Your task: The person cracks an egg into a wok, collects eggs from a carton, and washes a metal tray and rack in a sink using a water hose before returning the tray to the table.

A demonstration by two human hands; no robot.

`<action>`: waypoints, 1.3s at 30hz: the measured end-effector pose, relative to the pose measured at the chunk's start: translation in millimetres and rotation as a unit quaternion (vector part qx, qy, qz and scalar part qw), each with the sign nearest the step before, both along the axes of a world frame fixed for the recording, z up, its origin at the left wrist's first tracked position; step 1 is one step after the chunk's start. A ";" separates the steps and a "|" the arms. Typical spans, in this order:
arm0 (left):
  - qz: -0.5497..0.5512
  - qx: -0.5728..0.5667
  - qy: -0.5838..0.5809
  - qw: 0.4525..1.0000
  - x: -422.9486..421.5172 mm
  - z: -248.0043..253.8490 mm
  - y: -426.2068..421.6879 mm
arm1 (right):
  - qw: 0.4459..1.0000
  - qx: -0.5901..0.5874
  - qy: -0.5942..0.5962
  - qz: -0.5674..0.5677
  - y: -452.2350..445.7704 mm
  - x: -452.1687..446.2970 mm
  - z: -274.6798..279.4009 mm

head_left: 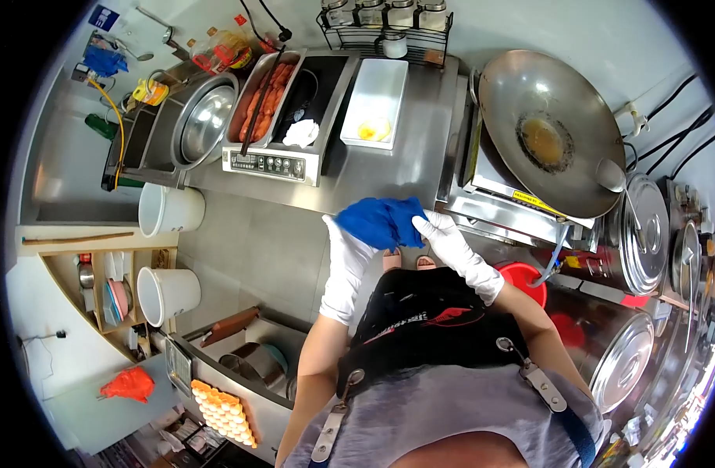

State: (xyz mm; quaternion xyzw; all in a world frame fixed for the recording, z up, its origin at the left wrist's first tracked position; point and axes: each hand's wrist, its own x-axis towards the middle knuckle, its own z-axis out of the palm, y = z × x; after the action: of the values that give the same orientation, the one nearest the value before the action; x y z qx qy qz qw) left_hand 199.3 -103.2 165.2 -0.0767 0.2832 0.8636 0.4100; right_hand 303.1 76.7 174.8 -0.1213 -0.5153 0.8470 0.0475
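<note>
A crumpled blue cloth (382,221) is stretched between my two hands, just in front of the steel counter's edge. My left hand (346,240), in a white glove, holds its left end, with most of the fingers behind the cloth. My right hand (438,231), also white-gloved, pinches the right end. On the counter (400,175) beyond the cloth is a white tray (377,97) with something yellow at its near end. To the tray's left, a steel warmer (273,165) holds reddish sausages (269,101) and a crumpled white item (302,133).
At the right, a large wok (560,101) with oil and a ladle (610,175) sits on a stove. Metal bowls (207,125) stand left. Two white buckets (170,209), a red bucket (523,281), lidded pots (621,366) and an egg tray (223,413) surround me.
</note>
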 end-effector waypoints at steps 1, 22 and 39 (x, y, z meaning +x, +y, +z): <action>-0.014 -0.030 -0.011 0.999 -3.2 -0.1 0.8 | 0.999 -0.028 -0.014 -0.001 -1.0 -2.9 -4.3; -0.123 -0.575 0.761 0.274 -126.7 -65.9 52.1 | 0.679 0.719 -0.057 -0.135 57.5 -98.2 -78.1; -0.006 -0.630 0.675 0.384 -92.4 -78.6 40.8 | 0.643 0.758 0.013 0.109 33.8 -62.4 -70.9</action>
State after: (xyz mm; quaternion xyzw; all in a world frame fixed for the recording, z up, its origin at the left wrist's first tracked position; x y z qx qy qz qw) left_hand 106.9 -62.4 86.6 0.2963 0.9301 0.2029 -0.0770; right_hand 240.7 110.5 103.8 0.0251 -0.9860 0.1607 0.0362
